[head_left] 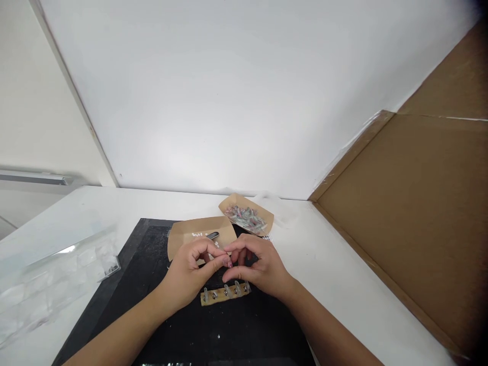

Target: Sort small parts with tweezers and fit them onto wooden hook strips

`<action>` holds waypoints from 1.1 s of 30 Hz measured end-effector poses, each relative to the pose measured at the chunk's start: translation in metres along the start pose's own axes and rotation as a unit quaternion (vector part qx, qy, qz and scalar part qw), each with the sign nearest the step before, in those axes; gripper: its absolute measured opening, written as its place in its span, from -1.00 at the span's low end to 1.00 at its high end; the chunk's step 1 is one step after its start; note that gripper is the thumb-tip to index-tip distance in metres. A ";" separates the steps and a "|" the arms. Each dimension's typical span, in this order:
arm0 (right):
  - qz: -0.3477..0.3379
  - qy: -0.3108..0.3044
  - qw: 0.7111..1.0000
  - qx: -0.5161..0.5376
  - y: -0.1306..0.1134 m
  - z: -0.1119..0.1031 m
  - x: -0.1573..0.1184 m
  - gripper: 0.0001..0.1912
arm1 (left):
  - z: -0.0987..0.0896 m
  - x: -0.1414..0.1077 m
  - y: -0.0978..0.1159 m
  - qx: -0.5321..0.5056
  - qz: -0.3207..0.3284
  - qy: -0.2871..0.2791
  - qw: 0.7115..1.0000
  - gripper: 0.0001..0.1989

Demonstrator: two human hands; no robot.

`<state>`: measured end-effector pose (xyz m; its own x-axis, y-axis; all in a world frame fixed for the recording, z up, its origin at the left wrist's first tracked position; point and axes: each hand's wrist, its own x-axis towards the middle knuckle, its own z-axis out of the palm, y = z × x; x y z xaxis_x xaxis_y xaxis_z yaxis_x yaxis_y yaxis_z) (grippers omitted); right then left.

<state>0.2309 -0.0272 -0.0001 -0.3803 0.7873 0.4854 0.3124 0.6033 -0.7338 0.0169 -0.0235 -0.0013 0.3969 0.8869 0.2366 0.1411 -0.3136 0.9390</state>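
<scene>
My left hand point(196, 264) is closed in a pinch, thumb against index finger, on a small pink false nail point(227, 262). Facing it, my right hand point(259, 262) has its thumb and index finger apart, with the index fingertip at the left fingertips. Whether that fingertip touches the nail I cannot tell. Just below the hands lies a yellowish strip point(224, 297) with several clear nail tips standing up along it. Behind the left hand, a brown paper tray point(179, 231) holds small white pieces and a dark, shiny-ended tool point(212, 235).
A second paper tray point(267, 217), filled with pink and clear nail pieces in plastic, stands farther back. A black mat point(152, 239) covers the middle of the white table. Clear compartment boxes point(57, 279) lie at left; a cardboard panel point(400, 203) rises at right.
</scene>
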 end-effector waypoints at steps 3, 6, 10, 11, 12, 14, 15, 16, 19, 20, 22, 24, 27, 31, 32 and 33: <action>0.017 -0.006 0.999 0.037 0.001 0.000 0.000 -0.50 | 0.000 0.000 -0.001 -0.008 0.007 -0.011 1.000 -0.75; 0.029 -0.009 0.997 0.068 0.002 0.000 0.000 -0.51 | 0.001 0.000 -0.001 -0.017 0.015 -0.014 1.000 -0.75; 0.046 -0.024 0.994 0.093 0.002 0.000 -0.001 -0.53 | 0.001 0.000 0.000 -0.032 0.015 -0.025 0.999 -0.76; 0.047 -0.024 0.994 0.095 0.002 0.000 -0.001 -0.53 | 0.001 -0.001 0.000 -0.033 0.013 -0.028 0.999 -0.77; 0.049 -0.023 0.994 0.096 0.002 0.000 -0.002 -0.53 | 0.001 -0.001 -0.001 -0.032 0.011 -0.031 0.999 -0.77; 0.053 -0.019 0.993 0.100 0.003 0.000 -0.002 -0.55 | 0.001 -0.001 -0.001 -0.029 0.010 -0.033 0.999 -0.77; 0.056 -0.018 0.993 0.103 0.003 0.000 -0.002 -0.56 | 0.001 -0.001 -0.001 -0.027 0.011 -0.035 0.999 -0.77; 0.060 -0.019 0.992 0.107 0.002 0.000 -0.002 -0.56 | 0.001 -0.002 -0.001 -0.026 0.014 -0.037 0.999 -0.77; 0.068 -0.019 0.991 0.114 0.000 -0.001 -0.001 -0.57 | -0.001 -0.002 0.002 -0.022 0.022 -0.051 0.998 -0.76; 0.069 -0.016 0.991 0.114 0.000 -0.002 -0.001 -0.56 | -0.002 -0.002 0.003 -0.019 0.023 -0.055 0.998 -0.75; 0.071 -0.007 0.990 0.119 -0.001 -0.003 0.001 -0.56 | -0.005 -0.001 0.005 0.007 0.009 -0.063 0.998 -0.72; 0.071 0.005 0.990 0.124 -0.002 -0.006 0.002 -0.55 | -0.007 0.001 0.005 0.039 0.001 -0.047 0.998 -0.67; 0.071 0.042 0.988 0.130 -0.003 -0.015 0.004 -0.57 | -0.009 0.004 0.002 0.065 -0.008 -0.010 0.998 -0.60; 0.069 0.158 0.969 0.179 -0.006 -0.034 0.006 -0.58 | -0.008 0.003 0.001 0.052 -0.012 0.038 0.998 -0.51; 0.069 0.177 0.966 0.174 -0.006 -0.037 0.006 -0.59 | -0.008 0.003 0.002 0.044 -0.013 0.053 0.998 -0.49; 0.069 0.183 0.968 0.159 -0.006 -0.038 0.007 -0.60 | -0.008 0.002 0.002 0.037 -0.013 0.069 0.997 -0.48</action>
<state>0.2594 -0.0206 0.0253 -0.0018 0.8849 0.4658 0.0319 0.4656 -0.8844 0.0108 -0.0199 0.0030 0.2636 0.9319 0.2491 0.2178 -0.3091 0.9258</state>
